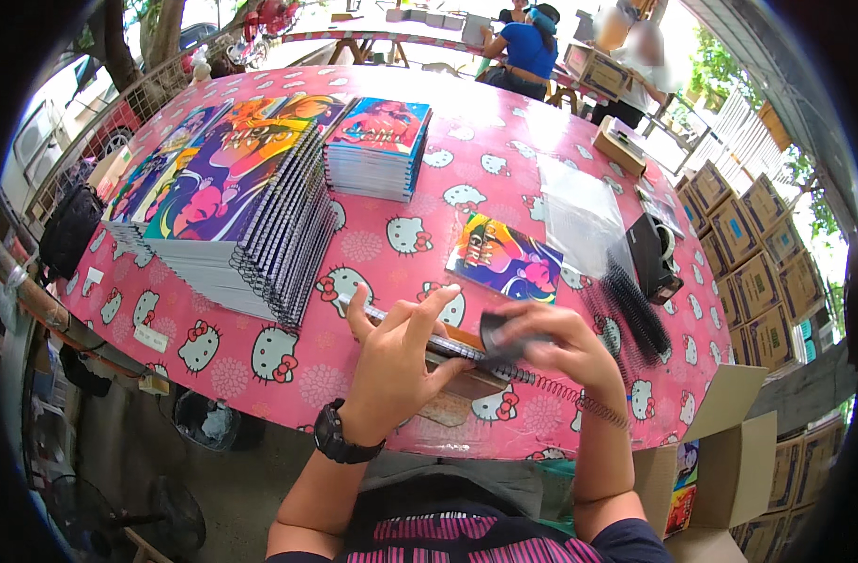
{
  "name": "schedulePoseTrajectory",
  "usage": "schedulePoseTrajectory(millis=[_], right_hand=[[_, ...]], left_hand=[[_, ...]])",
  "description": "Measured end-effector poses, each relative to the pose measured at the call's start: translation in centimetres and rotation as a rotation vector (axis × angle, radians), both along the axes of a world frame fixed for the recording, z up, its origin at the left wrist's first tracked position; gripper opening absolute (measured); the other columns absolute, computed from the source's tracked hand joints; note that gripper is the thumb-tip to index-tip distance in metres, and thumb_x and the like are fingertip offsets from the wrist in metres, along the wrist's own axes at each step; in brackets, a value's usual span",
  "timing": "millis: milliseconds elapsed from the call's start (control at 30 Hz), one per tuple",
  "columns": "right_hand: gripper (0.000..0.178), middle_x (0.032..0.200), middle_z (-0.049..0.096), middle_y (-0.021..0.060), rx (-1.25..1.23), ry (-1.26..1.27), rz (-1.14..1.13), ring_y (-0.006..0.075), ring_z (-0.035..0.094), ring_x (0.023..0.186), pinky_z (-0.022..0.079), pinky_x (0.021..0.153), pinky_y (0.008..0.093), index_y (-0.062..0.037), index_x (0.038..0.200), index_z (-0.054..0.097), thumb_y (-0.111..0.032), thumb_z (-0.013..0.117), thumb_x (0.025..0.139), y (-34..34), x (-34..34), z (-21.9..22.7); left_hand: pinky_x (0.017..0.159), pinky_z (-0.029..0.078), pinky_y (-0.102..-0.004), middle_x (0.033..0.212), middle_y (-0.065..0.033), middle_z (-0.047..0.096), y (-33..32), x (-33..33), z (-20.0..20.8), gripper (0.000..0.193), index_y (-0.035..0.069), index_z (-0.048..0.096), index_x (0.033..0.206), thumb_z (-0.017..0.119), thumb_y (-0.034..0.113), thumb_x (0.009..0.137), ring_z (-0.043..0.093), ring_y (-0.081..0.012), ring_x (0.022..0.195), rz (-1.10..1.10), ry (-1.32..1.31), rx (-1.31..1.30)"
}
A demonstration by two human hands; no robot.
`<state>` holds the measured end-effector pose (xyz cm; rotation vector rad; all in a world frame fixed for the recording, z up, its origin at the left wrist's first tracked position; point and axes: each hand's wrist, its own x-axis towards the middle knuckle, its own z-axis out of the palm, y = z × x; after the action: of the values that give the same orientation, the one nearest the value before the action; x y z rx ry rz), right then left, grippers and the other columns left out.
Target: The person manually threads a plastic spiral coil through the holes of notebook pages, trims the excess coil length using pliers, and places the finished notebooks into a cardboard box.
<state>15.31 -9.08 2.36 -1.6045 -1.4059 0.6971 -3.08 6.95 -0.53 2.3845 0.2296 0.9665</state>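
Observation:
My left hand [396, 352] grips a notebook [462, 338] at its edge, thumb on the near side and fingers spread along the far side. The notebook is tilted up on edge near the table's front. A black spiral binding coil [565, 387] runs along its edge and sticks out to the right, under my right wrist. My right hand [565, 340] is closed round a dark curved object [493, 330] against the notebook's right end; motion blurs it, so its kind is unclear. Beneath the notebook is a brown block [468, 383]. A colourful notebook cover [508, 260] lies flat just beyond.
Tall stacks of spiral notebooks [288, 225] stand at left, a smaller stack [377, 150] behind. Right of my hands lie loose black coils [635, 305], a clear plastic sheet [584, 206] and a black tape dispenser [654, 258]. An open carton [729, 450] stands at lower right. People work farther back.

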Motion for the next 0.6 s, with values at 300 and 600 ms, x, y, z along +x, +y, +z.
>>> schedulePoseTrajectory(millis=[300, 600], right_hand=[[0.058, 0.114, 0.061, 0.0198, -0.123, -0.156, -0.184, 0.0256, 0.056, 0.108, 0.043, 0.091, 0.0372, 0.0032, 0.097, 0.069, -0.052, 0.062, 0.080, 2.7, 0.9, -1.5], [0.047, 0.111, 0.061, 0.0174, 0.172, 0.182, 0.002, 0.0215, 0.057, 0.099, 0.044, 0.087, 0.0342, 0.0022, 0.102, 0.067, -0.041, 0.064, 0.083, 3.6, -0.7, -0.2]], left_hand=[[0.110, 0.010, -0.0503, 0.118, -0.0060, 0.056, 0.7, -0.1, -0.3, 0.086, 0.008, 0.041, 0.134, 0.085, 0.025, 0.061, 0.046, -0.0201, 0.119, 0.110, -0.061, 0.049], [0.097, 0.041, -0.0308, 0.122, -0.0126, 0.052, 3.8, -1.2, -5.7, 0.066, 0.000, 0.037, 0.135, 0.071, 0.001, 0.079, 0.050, -0.0183, 0.112, -0.151, -0.522, -0.937]])
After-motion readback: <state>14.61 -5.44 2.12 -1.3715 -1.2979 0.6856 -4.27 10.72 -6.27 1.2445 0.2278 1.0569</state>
